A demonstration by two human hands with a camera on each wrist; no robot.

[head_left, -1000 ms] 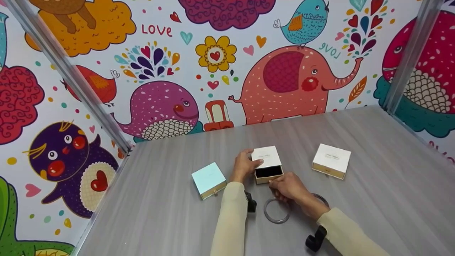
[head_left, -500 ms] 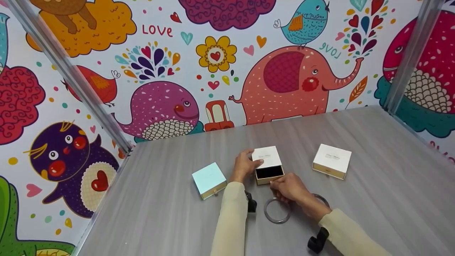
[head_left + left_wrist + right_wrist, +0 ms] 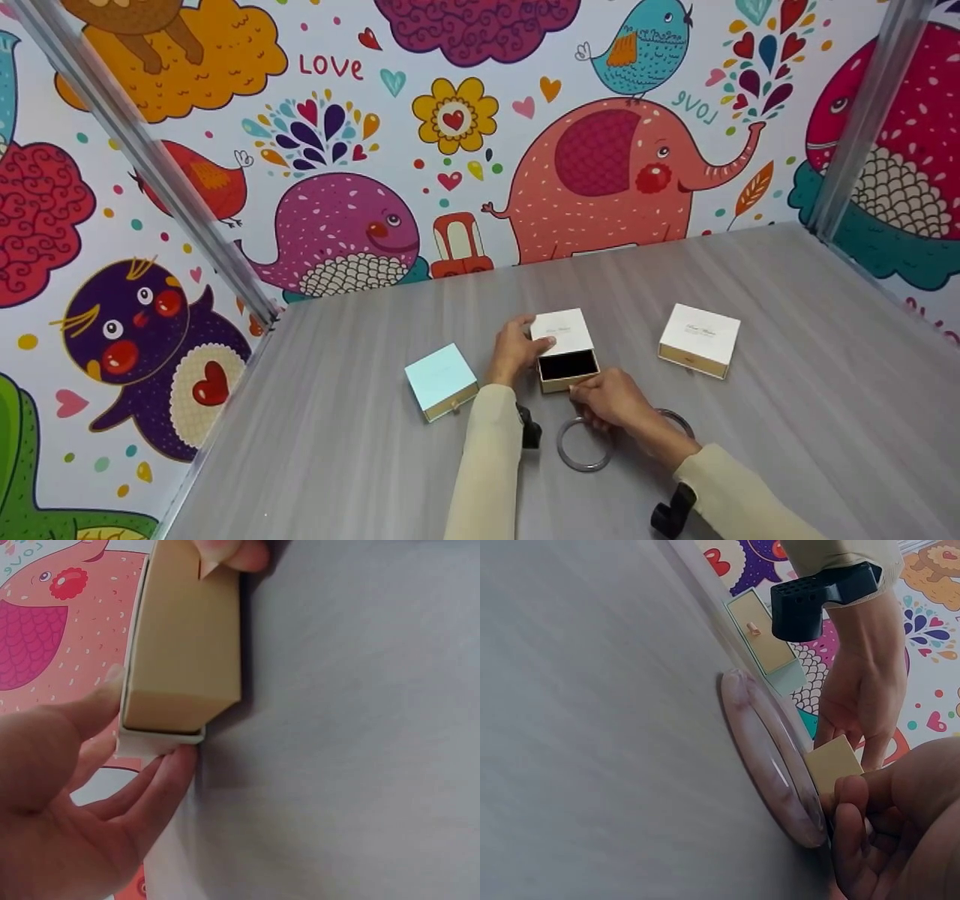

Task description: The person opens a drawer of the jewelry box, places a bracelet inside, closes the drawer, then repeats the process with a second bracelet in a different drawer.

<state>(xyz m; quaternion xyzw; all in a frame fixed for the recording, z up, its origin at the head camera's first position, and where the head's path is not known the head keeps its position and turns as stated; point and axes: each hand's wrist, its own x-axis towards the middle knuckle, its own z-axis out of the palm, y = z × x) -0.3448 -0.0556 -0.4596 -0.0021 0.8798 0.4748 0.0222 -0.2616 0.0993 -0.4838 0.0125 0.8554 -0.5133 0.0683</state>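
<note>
1. On the table (image 3: 337, 450), we see the right hand (image 3: 611, 394) pinching the tab (image 3: 208, 571), the left hand (image 3: 514, 350) gripping the white box (image 3: 560, 324).
2. Its drawer (image 3: 184, 637) (black inside) is partly out, not fully.
3. A pale bangle (image 3: 587, 468) and second bangle (image 3: 684, 421) lie outside.

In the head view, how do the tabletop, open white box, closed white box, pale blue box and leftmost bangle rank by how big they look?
1. Tabletop
2. Open white box, closed white box and pale blue box: too close in size to rank
3. Leftmost bangle: smallest
</note>
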